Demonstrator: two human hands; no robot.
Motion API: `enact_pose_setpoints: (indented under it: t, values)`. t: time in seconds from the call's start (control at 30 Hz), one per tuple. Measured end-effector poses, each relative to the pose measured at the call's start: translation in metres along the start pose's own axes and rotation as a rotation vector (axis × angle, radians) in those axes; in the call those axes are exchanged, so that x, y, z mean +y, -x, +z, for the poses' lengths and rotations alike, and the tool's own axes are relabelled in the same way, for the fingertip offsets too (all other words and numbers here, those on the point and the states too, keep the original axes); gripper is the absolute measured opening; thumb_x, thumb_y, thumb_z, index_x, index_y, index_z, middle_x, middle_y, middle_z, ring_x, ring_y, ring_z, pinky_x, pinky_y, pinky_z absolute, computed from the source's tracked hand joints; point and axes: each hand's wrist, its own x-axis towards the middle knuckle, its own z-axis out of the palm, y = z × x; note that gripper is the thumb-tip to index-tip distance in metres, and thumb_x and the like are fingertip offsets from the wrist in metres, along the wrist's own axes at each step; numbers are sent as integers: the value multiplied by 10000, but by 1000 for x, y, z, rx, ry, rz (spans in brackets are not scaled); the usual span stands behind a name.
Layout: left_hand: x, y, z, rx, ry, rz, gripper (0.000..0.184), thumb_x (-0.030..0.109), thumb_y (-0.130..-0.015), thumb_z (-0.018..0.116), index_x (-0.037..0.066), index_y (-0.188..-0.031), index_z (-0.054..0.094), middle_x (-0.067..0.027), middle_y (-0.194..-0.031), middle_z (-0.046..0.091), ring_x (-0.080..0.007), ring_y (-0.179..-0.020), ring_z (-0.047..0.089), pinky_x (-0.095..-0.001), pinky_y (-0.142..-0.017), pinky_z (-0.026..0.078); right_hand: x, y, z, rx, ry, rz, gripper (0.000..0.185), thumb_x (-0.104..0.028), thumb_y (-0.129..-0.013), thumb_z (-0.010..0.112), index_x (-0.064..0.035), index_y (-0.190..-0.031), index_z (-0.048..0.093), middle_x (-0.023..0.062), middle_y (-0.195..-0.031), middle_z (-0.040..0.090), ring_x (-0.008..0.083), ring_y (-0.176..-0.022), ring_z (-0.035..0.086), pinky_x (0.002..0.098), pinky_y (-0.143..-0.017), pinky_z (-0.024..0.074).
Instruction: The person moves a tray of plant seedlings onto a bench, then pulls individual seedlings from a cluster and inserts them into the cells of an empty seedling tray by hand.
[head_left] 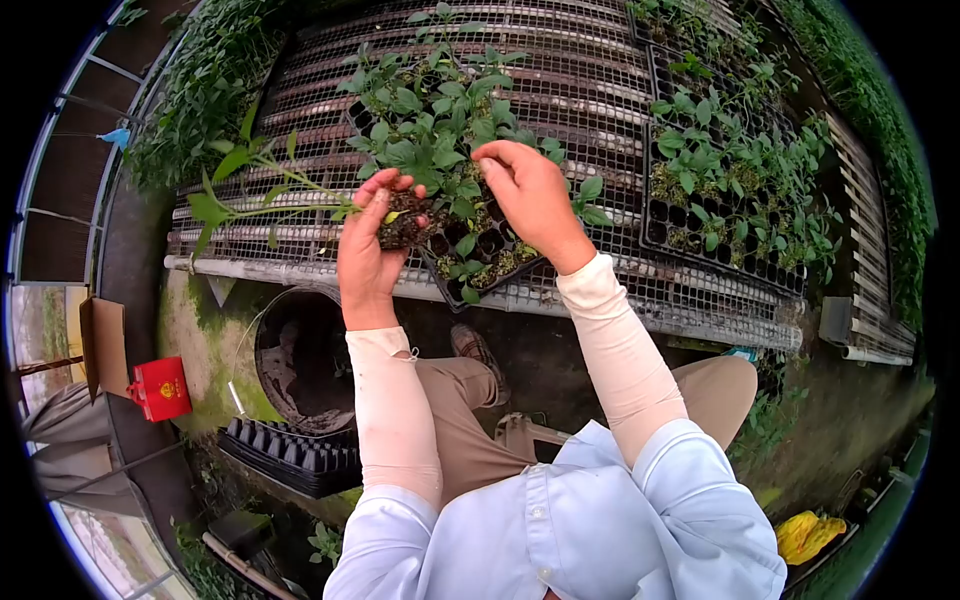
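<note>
Several seedlings with long green stems point(290, 208) lie across my left hand point(368, 245), leaves pointing left. My left fingers are wrapped round their dark root plugs point(403, 218). My right hand point(530, 190) is just to the right, over the seedling tray, with thumb and index finger pinched together; anything between them is too small to make out. Below and between both hands is a black cell tray point(480, 285) of leafy green seedlings point(430, 125), with some cells at its near end holding only dark soil or small weeds.
The tray rests on a wire mesh bench point(590, 100). More seedling trays point(730, 180) stand at the right. Below the bench's left edge are a round black tub point(305, 350) and stacked black trays point(290, 458). A red box point(160, 388) sits farther left.
</note>
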Motion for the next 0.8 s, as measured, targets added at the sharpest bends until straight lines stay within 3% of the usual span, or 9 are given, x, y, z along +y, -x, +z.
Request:
enact_pose_setpoints:
  t: [0.03, 0.1, 0.17, 0.3, 0.4, 0.57, 0.7, 0.8]
  values:
    - [5, 0, -5, 2, 58, 34, 264, 146, -1024, 507, 37, -1264, 513, -117, -1183, 604, -251, -1096, 595, -364, -789, 543, 25, 6, 1, 56, 60, 34, 213, -191, -898, 584, -35, -992, 694, 172, -951, 680, 359, -869, 657, 430, -767, 515]
    - [15, 3, -14, 51, 131, 112, 273, 169, -1030, 501, 51, -1276, 502, -115, -1216, 591, -258, -1126, 572, -356, -796, 528, 66, 20, 13, -1, 170, 76, 204, -174, -901, 572, -47, -987, 706, 171, -928, 682, 367, -869, 658, 454, -772, 516]
    - [20, 1, -27, 75, 238, 169, 267, 153, -1025, 501, 63, -1277, 503, -122, -1235, 583, -274, -1140, 565, -363, -802, 526, 93, 32, 28, -175, 461, 167, 197, -150, -891, 571, -68, -997, 716, 174, -926, 677, 369, -874, 660, 472, -774, 518]
    - [21, -1, -48, 84, 229, 199, 275, 139, -1028, 486, 36, -1281, 522, -135, -1265, 576, -308, -1190, 542, -383, -840, 534, 121, 31, 61, -197, 445, 171, 199, -122, -864, 581, -87, -1001, 721, 174, -919, 671, 369, -871, 661, 474, -769, 523]
    - [19, -2, -46, 140, 188, 187, 245, 120, -1020, 493, 55, -1253, 533, -131, -1238, 590, -299, -1163, 560, -381, -821, 535, 129, 21, 81, -102, 433, 71, 96, -89, -840, 569, -57, -830, 658, 159, -873, 638, 380, -826, 646, 496, -714, 511]
    - [13, -7, -42, 235, 124, 175, 222, 111, -1017, 497, 77, -1231, 543, -120, -1205, 608, -287, -1121, 586, -372, -793, 533, 145, 5, 95, -201, 494, 33, 92, -64, -783, 590, -79, -831, 667, 133, -909, 655, 366, -833, 655, 473, -685, 524]
    - [11, -9, -37, 192, 51, 150, 214, 115, -1023, 488, 82, -1227, 546, -112, -1196, 609, -273, -1108, 592, -360, -777, 528, 138, 0, 83, -213, 475, 62, 82, -142, -826, 640, -95, -877, 685, 128, -967, 663, 361, -854, 652, 468, -707, 514]
    - [10, -10, -36, 96, 24, 117, 249, 126, -1027, 488, 81, -1268, 530, -124, -1243, 586, -276, -1141, 573, -353, -799, 528, 128, -6, 65, -90, 347, 77, 179, -238, -889, 646, -82, -959, 702, 123, -954, 656, 358, -886, 641, 456, -758, 499]
